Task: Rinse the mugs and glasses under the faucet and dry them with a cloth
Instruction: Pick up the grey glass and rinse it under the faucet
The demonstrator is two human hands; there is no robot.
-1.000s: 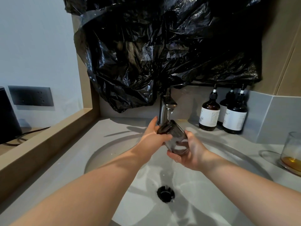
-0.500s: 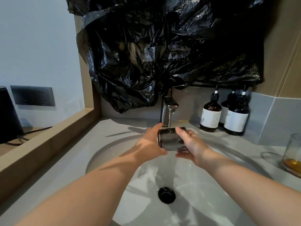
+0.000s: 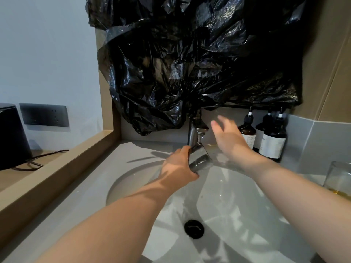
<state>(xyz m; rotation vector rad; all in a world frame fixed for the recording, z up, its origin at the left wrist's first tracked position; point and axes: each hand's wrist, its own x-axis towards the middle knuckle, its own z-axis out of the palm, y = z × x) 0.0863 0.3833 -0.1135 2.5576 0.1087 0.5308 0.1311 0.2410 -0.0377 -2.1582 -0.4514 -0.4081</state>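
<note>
My left hand [image 3: 179, 167] grips a dark smoky glass [image 3: 200, 158] and holds it tilted right under the spout of the metal faucet [image 3: 195, 132], over the white sink [image 3: 247, 215]. My right hand [image 3: 228, 138] is off the glass, raised beside the faucet with fingers straight and spread, slightly blurred. A second clear glass [image 3: 339, 178] with amber liquid in its bottom stands on the counter at the far right edge.
Three dark pump bottles [image 3: 271, 141] stand at the back right of the counter. A crumpled black plastic bag [image 3: 190, 63] hangs over the wall above the faucet. The drain [image 3: 193, 229] is at the sink's centre. A black appliance [image 3: 11, 135] with a cord sits on the left wooden ledge.
My right hand has let go of the glass and risen toward the faucet top. The left hand now holds the glass alone, tilted under the spout.
</note>
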